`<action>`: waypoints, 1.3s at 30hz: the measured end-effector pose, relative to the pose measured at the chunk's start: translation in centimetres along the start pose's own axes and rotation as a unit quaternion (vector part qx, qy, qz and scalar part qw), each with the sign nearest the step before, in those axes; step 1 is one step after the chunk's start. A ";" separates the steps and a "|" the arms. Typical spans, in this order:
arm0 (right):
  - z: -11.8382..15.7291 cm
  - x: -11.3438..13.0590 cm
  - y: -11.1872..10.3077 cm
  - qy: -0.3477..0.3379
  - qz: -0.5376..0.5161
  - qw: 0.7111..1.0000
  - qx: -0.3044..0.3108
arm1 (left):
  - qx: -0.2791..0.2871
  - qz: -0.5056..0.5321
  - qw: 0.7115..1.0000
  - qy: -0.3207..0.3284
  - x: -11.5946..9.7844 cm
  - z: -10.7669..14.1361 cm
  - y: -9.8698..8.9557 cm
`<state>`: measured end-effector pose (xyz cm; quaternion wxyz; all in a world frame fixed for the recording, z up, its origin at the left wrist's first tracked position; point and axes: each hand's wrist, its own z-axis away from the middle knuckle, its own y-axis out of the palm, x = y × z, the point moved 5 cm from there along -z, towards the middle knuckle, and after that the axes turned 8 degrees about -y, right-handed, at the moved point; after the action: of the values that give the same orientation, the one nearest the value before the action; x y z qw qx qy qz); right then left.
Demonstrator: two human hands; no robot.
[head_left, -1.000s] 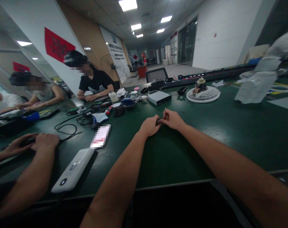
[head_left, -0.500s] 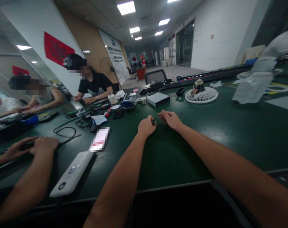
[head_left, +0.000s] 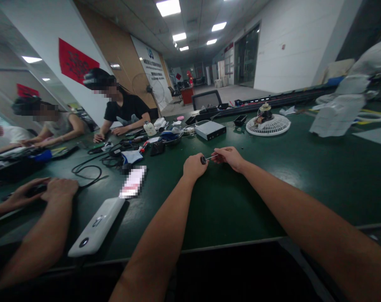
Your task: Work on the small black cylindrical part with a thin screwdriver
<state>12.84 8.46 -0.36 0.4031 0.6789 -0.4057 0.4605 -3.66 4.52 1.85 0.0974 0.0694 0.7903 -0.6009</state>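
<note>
Over the green table, my left hand is closed around a small dark round-ended part, most of which the fingers hide. A thin metal rod spans the gap from that part to the fingertips of my right hand. Those fingers are pinched together on the rod's right end. Whether the rod is fixed in the dark part or only touches it, I cannot tell. Both hands are just in front of a grey metal box.
Left of my arm lie a white power bank-like device and a lit phone. A co-worker's hands are at far left. Behind are cables, a white round fan grille with a motor and a wrapped white object.
My right hand's fingers, spread before, are now closed on the thin metal rod, which has come into sight between the hands. The left hand keeps its hold.
</note>
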 end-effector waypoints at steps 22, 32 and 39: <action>-0.1 0.1 -0.1 0.017 -0.021 1.000 0.005 | -0.017 -0.007 1.000 0.019 0.1 -0.1 0.2; 0.1 0.4 -0.1 0.013 -0.014 1.000 0.003 | -0.013 0.001 1.000 0.016 0.0 0.0 0.1; 0.0 0.0 -0.2 0.028 -0.014 1.000 -0.006 | -0.012 -0.003 1.000 0.015 0.0 0.0 0.4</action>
<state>12.98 8.55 -0.36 0.4244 0.6692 -0.3876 0.4710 -3.60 4.65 1.50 0.0841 0.0748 0.7993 -0.5903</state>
